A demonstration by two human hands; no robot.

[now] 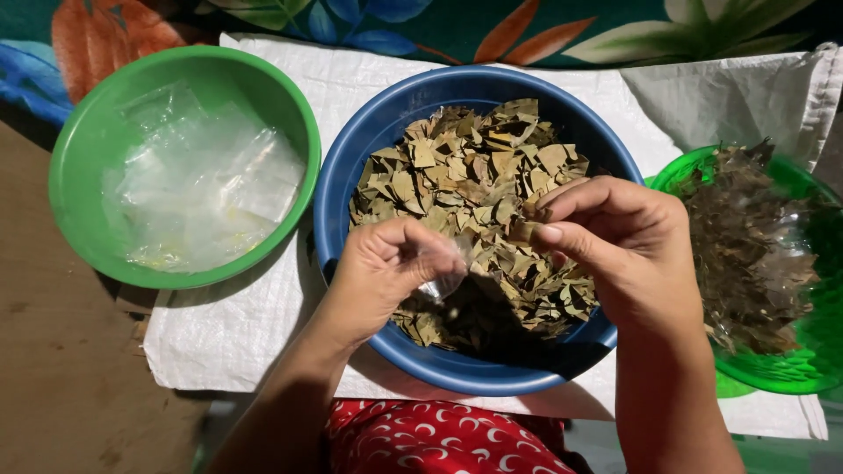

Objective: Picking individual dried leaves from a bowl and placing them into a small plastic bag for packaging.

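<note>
**Hands work a small bag over a bowl of dried leaves**

At frame centre, the left hand (386, 268) pinches a small clear bag (442, 268), its outline hard to make out, over the blue bowl (351, 175) of leaves (474, 175). The right hand (615, 241) grips a few leaves at its fingertips. Clear bags (202, 184) fill the green bowl (79, 149), upper left. A green basket (790, 369) is cut off at right.

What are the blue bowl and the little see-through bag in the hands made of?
The blue bowl looks like plastic: smooth, evenly coloured, with a soft shine on its rim. The little bag, pinched in the left hand, seems to be thin clear plastic film; it is see-through, crinkled and glints. The right hand holds dry leaf pieces.
</note>
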